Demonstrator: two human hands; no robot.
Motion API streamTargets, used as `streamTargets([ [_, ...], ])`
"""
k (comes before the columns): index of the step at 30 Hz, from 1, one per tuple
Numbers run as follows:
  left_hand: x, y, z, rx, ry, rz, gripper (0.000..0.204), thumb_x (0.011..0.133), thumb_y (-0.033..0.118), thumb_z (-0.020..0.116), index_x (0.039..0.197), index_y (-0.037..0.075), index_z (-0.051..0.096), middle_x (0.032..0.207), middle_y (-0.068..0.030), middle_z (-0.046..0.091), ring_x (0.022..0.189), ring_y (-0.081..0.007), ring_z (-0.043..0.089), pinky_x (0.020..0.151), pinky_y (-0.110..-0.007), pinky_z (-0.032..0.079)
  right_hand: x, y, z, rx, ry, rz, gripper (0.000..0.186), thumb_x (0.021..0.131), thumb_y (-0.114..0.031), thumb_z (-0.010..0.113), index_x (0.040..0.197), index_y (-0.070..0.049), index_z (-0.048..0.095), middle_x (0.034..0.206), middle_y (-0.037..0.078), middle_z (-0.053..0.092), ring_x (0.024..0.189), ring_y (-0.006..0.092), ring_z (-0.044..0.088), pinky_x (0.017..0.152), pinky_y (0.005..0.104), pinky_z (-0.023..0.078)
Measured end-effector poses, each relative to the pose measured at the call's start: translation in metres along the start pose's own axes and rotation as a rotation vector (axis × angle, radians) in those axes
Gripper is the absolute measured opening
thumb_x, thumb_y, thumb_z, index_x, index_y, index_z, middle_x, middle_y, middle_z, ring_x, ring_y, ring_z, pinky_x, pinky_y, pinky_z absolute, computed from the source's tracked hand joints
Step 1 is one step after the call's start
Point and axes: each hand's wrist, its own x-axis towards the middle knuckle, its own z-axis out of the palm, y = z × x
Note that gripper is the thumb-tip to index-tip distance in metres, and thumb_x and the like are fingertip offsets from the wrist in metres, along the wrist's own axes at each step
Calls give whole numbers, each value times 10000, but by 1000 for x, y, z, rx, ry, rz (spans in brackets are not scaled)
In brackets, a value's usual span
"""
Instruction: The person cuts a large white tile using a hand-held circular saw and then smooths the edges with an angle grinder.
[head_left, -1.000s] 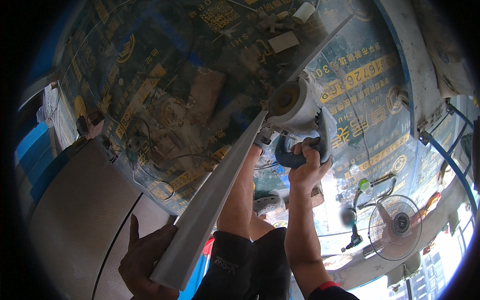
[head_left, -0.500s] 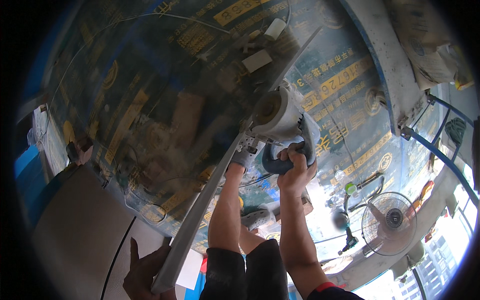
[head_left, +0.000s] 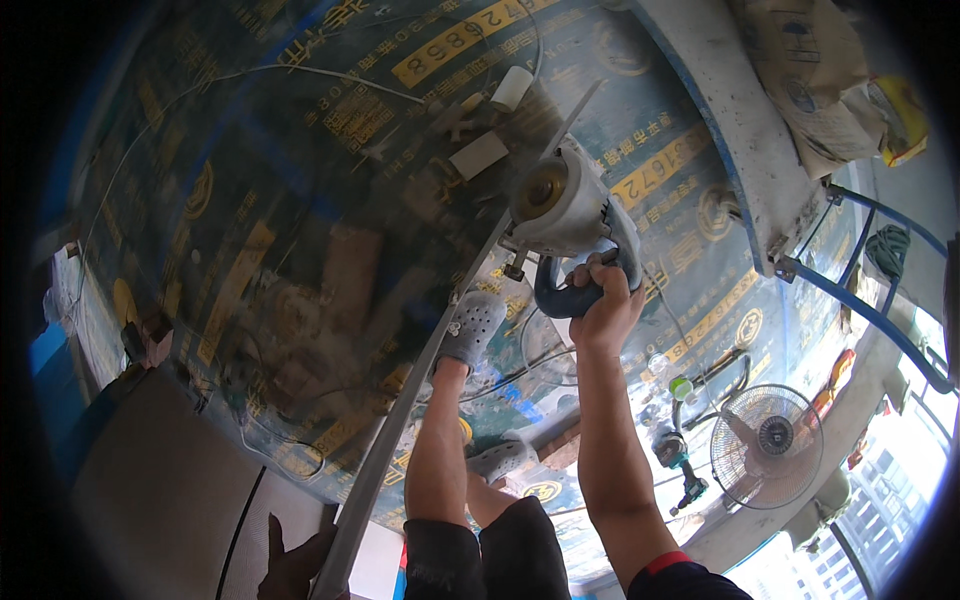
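Note:
My right hand (head_left: 603, 305) is closed round the dark blue-grey loop handle of a pale grey circular saw (head_left: 568, 225), which has a round motor end. The saw sits against a long, thin grey strip (head_left: 390, 415) that slants from near left to far right. Where the saw meets the strip, the blade is hidden. Down at the lower left, in shadow, my left hand (head_left: 293, 560) grips the strip's near end, thumb raised. Its other fingers are partly hidden by the strip. My grey clog (head_left: 478, 325) stands on the floor just below the saw.
Printed green sheeting (head_left: 235, 290) covers the floor. Beyond the saw lie a white block (head_left: 478, 157) and a white cylinder (head_left: 512, 88). At right are a fan (head_left: 768, 445), a teal power tool (head_left: 682, 470) and a blue metal frame (head_left: 860, 310). Cables cross the floor; a paper sack (head_left: 810, 80) is far right.
The saw has moved away from me along the strip, toward its far end, with my right hand still on the handle. My left hand stays at the near end. The view has shifted slightly.

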Motion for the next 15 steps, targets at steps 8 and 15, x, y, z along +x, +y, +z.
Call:
streamTargets([
  [8,4,7,-1,75,3,-38,418,814,179,687,1140,-65,595,1054,-298,618,859,-398,652,704,-389,512,38,-9,1,7,-8,3,300,699,-40,482,981,44,544,714,76,519,596,179,514,570,328,459],
  [15,2,6,-5,-39,-76,-139,238,817,121,682,1002,-28,659,987,-221,663,948,-403,638,795,-406,506,82,-23,16,25,-18,-61,180,729,-15,486,901,22,523,696,80,506,591,200,531,564,371,486],
])
